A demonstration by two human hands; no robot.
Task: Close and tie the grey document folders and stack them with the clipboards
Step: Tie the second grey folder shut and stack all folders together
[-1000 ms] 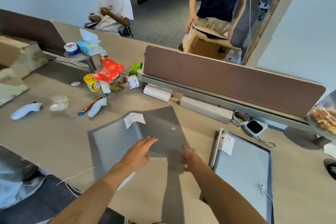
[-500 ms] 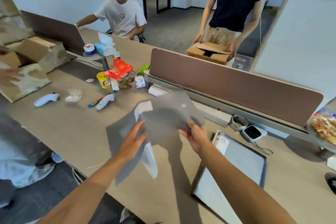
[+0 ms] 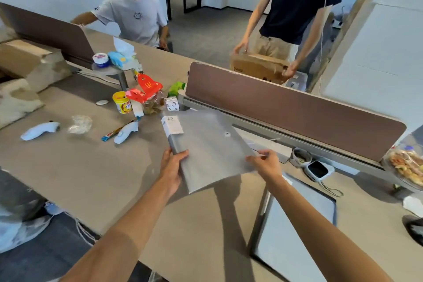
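Your left hand [image 3: 172, 168] and right hand [image 3: 265, 163] grip the grey folder [image 3: 210, 149] above the desk [image 3: 91, 174]; a clipboard [image 3: 295, 231] lies just right, snacks [image 3: 139, 98] beyond.

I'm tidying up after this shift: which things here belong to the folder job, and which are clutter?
Job:
- grey folder, held by left hand and right hand
- second folder on the desk

Clutter:
- white controllers
- yellow tub
- candy bar
- smartwatch
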